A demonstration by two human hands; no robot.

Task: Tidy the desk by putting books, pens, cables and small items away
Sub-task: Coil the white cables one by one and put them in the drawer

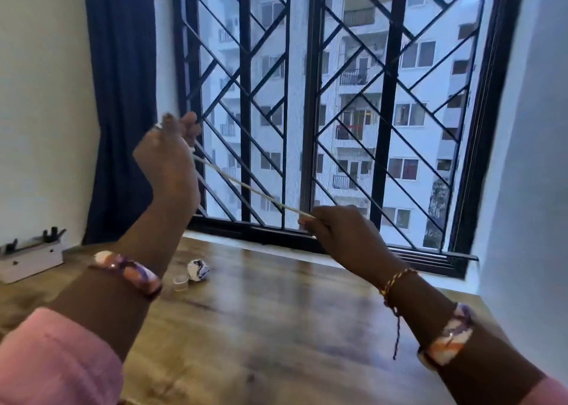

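1. A tall window (338, 103) fills the far wall, its glass crossed by a black metal grille (267, 76) of upright bars and slanted struts.
2. A dark blue curtain (120, 97) hangs in soft folds at the window's left edge.
3. The wooden desk (276, 312) runs up to the sill, its grained brown top glossy enough to mirror the window light.
4. A pale boxy holder (30, 260) with black parts sticking up from it sits at the desk's far left.
5. The left hand (169, 155) is raised in front of the grille, blurred, its fingers curled round one end of a thin pale cable (252, 191).
6. The right hand (335, 229) sits lower, above the sill, pinching the cable's other end between thumb and fingers, so the cable runs taut and straight in the air between both hands, above the desk.
7. A patterned bangle (126, 271) circles the left forearm; a braided thread band (396, 280) with a dangling tail ties the right wrist.
8. A crumpled white paper ball (198, 269) lies on the desk, just beside a small clear plastic cup (180, 282).
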